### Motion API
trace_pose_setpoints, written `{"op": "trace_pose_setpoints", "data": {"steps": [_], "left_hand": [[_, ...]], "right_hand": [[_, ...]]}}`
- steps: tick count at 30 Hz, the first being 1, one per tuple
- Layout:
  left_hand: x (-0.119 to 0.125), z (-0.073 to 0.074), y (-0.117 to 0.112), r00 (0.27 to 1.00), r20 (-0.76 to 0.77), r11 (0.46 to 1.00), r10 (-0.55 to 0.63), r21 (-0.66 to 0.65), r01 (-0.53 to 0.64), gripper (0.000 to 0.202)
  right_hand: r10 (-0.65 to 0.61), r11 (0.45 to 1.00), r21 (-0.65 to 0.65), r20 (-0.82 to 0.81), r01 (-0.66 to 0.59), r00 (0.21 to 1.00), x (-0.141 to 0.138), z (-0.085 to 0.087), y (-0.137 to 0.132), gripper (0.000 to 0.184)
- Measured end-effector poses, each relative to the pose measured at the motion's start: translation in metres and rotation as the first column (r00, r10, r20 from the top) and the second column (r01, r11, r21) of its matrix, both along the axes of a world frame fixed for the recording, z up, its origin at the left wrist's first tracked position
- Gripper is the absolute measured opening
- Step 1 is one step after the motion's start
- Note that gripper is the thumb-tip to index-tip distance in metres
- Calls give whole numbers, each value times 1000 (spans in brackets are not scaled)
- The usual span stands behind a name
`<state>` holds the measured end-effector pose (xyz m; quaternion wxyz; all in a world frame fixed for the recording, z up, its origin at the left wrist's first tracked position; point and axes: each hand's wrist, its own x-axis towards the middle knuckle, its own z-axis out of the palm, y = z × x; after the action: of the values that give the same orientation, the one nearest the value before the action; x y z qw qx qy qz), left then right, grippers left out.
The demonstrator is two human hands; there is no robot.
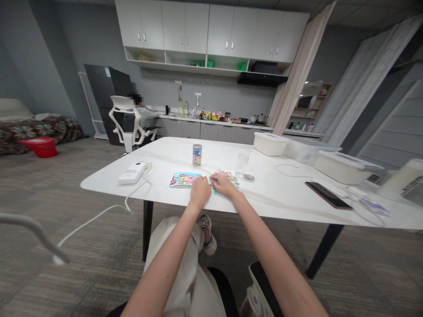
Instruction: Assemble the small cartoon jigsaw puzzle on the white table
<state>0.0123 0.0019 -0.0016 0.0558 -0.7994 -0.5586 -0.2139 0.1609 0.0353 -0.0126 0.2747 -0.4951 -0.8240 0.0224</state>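
Picture sheet (180,178) | left grip (201,191): over its right end, spread unclear | right grip (224,185): at small pieces (232,177), spread unclear

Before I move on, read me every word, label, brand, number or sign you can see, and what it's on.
No text reads clearly.
White box: small print on top, too blurred.
White container: dark marks, blurred.
Fridge: sticker, too small.
Can: colourful label, no words legible.
Sheet: cartoon picture, no words legible.
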Motion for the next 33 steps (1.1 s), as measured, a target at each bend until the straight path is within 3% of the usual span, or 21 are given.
{"op": "trace_pose_setpoints", "data": {"steps": [4,6,9,11,13,20,33], "left_hand": [[0,0,0,1000,1,1000,3,-5,-2,19],[0,0,-1,1000,3,1000,7,-4,-7,19],[0,1,0,1000,2,1000,9,-13,-9,18],[0,1,0,1000,-5,1000,10,-17,-10,18],[0,0,0,1000,-11,1000,10,-9,-10,19],[0,2,-2,1000,-10,1000,3,0,-3,21],[0,1,-1,1000,7,1000,5,-25,-5,19]], "right_hand": [[-40,999,-6,-26,40,999,0,2,-2,30],[-178,982,56,-57,181,982,3,6,-3,32],[-512,853,47,-130,521,849,11,9,-7,33],[-625,778,-32,-125,627,770,16,10,-10,34],[-641,767,-79,-102,636,761,19,9,-12,35],[-560,828,-79,-56,555,827,15,12,-13,36],[-581,814,-46,-90,579,809,17,8,-8,34]]}}
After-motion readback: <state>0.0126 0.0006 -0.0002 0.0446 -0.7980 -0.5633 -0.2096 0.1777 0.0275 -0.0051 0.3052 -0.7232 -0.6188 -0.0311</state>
